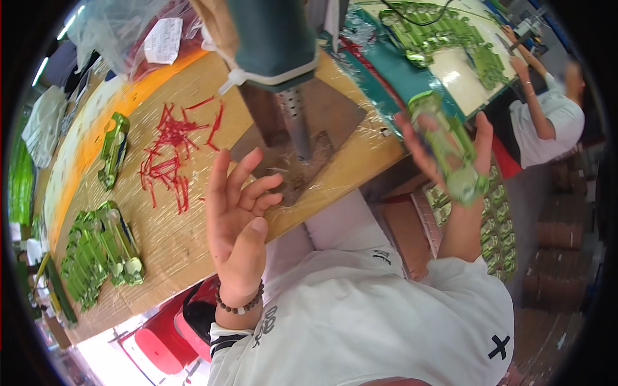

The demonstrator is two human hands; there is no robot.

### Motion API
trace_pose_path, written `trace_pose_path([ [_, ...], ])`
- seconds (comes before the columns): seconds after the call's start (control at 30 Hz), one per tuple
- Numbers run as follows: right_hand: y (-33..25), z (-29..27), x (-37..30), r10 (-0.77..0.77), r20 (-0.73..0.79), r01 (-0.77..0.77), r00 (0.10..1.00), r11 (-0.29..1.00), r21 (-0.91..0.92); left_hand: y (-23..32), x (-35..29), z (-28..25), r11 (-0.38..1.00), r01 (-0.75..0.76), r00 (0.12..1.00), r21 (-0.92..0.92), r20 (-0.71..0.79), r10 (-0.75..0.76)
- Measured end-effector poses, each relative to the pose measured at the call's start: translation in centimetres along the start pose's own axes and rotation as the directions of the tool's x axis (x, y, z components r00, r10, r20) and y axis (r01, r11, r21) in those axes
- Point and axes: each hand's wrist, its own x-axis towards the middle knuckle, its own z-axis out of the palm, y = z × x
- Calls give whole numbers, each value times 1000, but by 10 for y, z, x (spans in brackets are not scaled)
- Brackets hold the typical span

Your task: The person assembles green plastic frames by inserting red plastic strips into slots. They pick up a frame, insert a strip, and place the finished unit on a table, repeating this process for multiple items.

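My right hand grips a clear green molded plastic part, long and hollow, off the table's right edge; it is a little blurred. Over the near table edge, my left hand is raised with fingers apart and slightly curled, holding nothing. Nearest to it is a dark green heat-gun-like tool, fixed upright with its perforated metal nozzle pointing down at a brown metal plate. Thin red strips lie in a loose pile left of the plate.
Several like green parts stand in a row at the table's left, and a single one lies beyond. A box of green parts sits low at right. Another person works at a far table bearing green parts.
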Motion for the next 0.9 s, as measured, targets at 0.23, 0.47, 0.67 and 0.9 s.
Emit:
trace_pose_path([
  [0.23,-148,-8,53,-629,116,98,769,-63,-993,1,-4,-2,998,-22,999,52,-24,23],
  [0.47,-247,-38,119,-402,617,-413,677,-901,-133,-3,1,4,992,-32,996,123,-82,43],
  [0.67,-290,-49,134,-396,726,-535,562,-843,-46,5,-12,-5,956,-82,993,283,-54,102],
  [0.9,-170,-12,30,-486,636,-151,600,-849,-506,56,-37,-60,-69,105,811,992,-45,584],
])
